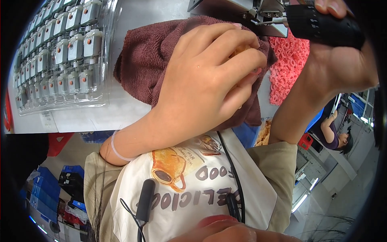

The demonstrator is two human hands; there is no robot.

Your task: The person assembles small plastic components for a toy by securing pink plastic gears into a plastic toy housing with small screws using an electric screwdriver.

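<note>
Partway stage of bench work, to judge by the loose stock and the tool in hand. Left of the maroon cloth point(145, 60), a clear tray point(108, 52) is holding rows of small motors point(92, 42); right of it, loose pink pieces point(288, 68) are lying heaped. Whether the motors are finished or waiting, you are giving no sign. Your left hand point(205, 72) is resting on the cloth, its fingers curling over something pale that is probably a small part, though they are hiding it. Your right hand point(340, 60) is gripping a black cylindrical tool point(322, 28) with closed fingers, above and right of the cloth, its slim metal end pointing at the metal fixture point(272, 6). The cloth is lying rumpled and thick-piled on the table point(84, 123); the tool is looking smooth, dark and pale-marked.
</note>
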